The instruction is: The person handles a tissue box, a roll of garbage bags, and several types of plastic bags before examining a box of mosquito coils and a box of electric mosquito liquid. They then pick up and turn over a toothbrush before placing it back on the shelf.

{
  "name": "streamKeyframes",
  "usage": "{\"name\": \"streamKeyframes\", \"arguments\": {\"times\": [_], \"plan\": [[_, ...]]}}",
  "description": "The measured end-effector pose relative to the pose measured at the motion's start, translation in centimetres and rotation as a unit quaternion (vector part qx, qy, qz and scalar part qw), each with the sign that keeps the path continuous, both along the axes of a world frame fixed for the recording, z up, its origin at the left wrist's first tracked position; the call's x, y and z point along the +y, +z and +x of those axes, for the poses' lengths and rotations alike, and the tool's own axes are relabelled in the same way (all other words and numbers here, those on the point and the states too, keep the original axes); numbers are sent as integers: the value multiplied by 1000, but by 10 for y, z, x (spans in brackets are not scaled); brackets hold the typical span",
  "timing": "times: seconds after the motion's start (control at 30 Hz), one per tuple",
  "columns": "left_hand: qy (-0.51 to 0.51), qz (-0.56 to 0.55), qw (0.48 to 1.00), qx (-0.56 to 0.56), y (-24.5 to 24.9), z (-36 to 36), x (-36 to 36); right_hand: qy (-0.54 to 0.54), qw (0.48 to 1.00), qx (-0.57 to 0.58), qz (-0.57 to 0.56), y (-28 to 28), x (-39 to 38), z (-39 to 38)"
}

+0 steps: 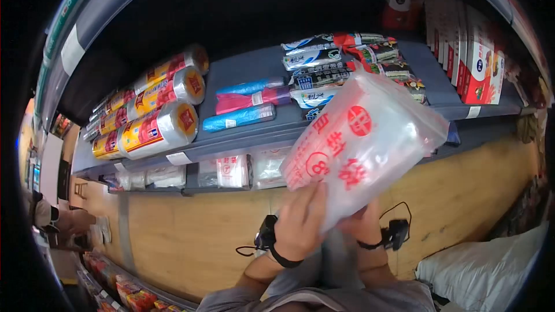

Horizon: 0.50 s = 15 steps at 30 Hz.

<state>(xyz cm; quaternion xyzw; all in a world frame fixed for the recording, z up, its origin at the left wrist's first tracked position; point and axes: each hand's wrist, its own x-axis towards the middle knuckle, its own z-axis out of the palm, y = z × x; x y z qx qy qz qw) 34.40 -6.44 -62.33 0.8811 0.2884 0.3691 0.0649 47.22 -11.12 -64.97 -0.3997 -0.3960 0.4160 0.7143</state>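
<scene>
Pack of clear bags [361,138]: a flat see-through pack with red print, held up in mid-frame in front of the shelf [243,141] and touching nothing but the hands. It was tilted, with the top corner up-right and the printed face towards the camera, probably so the label could be read.

Left hand [300,222]: closed on the pack's lower-left edge, with the fingers spread flat over the front. Right hand [364,225]: at the lower edge and mostly behind the pack. It looked like a grip from underneath, but the fingers were hidden. A two-hand hold at the bottom makes sense, since the pack is soft and would flop if held by one corner.

Both wrists had a black strap with a small device and a cable, on the left [267,236] and on the right [398,232].

Behind the pack, on the shelf:
- The cling-film rolls [159,130] were stacked on their sides at the left, label ends facing out.
- Blue and pink rolled bags [248,95] lay in the middle.
- Dark and white packets [315,58] lay flat behind the pack.
- The red-and-white boxes [477,69] stood upright at the right, faces forward.

The lower tier held more clear bag packs [233,171], close to the wood floor [191,237].

Another person's arm [63,219] was at the far left edge, well apart. A white sack [491,266] sat at the lower right.
</scene>
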Motion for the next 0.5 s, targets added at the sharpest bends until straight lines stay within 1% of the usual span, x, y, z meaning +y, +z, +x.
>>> {"name": "streamKeyframes", "arguments": {"times": [0.03,0.07,0.1,0.13,0.17,0.2,0.27,0.3,0.33,0.37,0.4,0.43,0.47,0.5], "plan": [[1,-21,1000,10,4,5,-3,21,997,52,-45,-1,0,6],[2,-42,999,20,8,9,-5,22,997,51,-44,1,4,9],[3,-42,999,20,13,9,-5,14,992,111,-66,3,9,12],[-18,-81,996,24,17,9,-4,4,982,170,-87,4,13,14],[-40,-120,992,29,21,10,-3,-24,981,186,-57,4,18,13],[-41,-119,992,28,24,7,-2,-26,981,186,-56,0,20,15],[-128,-211,968,39,29,-3,3,-6,958,282,-47,-11,23,23],[-127,-211,968,39,24,-11,6,17,946,311,-92,-15,21,30],[-174,-261,948,-57,12,-20,8,18,946,310,-92,-13,21,30],[-218,-307,914,-152,4,-24,9,-2,936,339,-93,-10,21,30],[-219,-307,914,-153,0,-24,9,-21,925,367,-94,-8,21,31],[-108,-331,908,-233,-2,-23,8,-25,930,354,-96,-12,20,34],[4,-350,884,-309,-3,-23,8,-26,930,354,-96,-15,20,36],[26,-309,915,-258,-2,-19,15,-10,928,363,-80,-18,20,38]]}}
